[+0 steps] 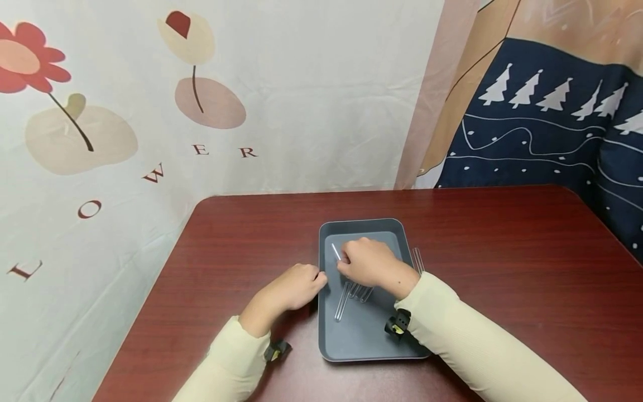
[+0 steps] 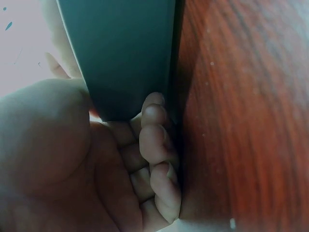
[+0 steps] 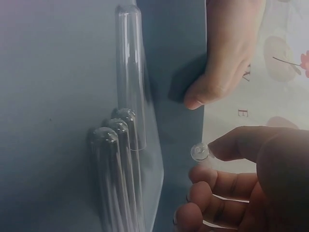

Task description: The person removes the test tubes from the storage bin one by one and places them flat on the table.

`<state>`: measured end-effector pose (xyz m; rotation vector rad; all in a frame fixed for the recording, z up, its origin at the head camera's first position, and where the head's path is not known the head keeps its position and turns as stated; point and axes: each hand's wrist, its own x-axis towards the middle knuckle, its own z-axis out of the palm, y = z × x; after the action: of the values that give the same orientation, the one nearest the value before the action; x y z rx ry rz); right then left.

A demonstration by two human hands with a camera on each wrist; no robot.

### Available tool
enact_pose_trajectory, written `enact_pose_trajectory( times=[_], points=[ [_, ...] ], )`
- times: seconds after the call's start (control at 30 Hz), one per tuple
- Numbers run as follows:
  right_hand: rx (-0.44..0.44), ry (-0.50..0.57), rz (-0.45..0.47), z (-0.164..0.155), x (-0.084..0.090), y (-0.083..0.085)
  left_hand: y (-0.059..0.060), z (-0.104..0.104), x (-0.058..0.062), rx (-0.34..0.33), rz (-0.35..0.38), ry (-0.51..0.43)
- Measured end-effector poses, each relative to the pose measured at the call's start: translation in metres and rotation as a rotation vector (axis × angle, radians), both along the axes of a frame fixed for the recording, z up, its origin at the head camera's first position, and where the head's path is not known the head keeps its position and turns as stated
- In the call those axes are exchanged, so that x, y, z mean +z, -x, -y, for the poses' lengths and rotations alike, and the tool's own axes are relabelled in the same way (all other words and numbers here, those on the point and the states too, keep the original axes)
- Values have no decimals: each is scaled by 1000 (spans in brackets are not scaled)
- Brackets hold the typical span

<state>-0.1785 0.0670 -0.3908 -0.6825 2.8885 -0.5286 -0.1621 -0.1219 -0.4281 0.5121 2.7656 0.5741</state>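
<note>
A grey rectangular tray [image 1: 372, 343] lies on the table. My left hand [image 1: 296, 287] grips its left edge, thumb over the rim and fingers curled along the outer wall [image 2: 120, 53]. Above the tray, my right hand [image 1: 372, 262] pinches a clear glass test tube [image 1: 335, 252] between thumb and fingers; its rounded end [image 3: 200, 152] faces the camera in the right wrist view. Several test tubes lie inside the tray: one tube [image 3: 130, 72] sits apart, and a few others [image 3: 107, 169] lie side by side. My right hand partly covers that group in the head view.
Just beyond the tray's right edge lie more clear tubes [image 1: 418, 259], partly hidden by my right wrist. The dark red wooden table [image 1: 251, 234] extends on both sides. A printed cloth [image 1: 311, 111] hangs behind its far edge.
</note>
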Motion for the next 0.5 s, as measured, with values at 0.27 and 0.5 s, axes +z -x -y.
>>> enact_pose_trajectory(
  times=[0.27, 0.5],
  points=[
    [-4, 22, -9, -3, 4, -3, 1, 2, -1, 13, 28, 2],
    [2, 45, -7, -6, 9, -4, 1, 0, 0, 12, 20, -4]
  ],
)
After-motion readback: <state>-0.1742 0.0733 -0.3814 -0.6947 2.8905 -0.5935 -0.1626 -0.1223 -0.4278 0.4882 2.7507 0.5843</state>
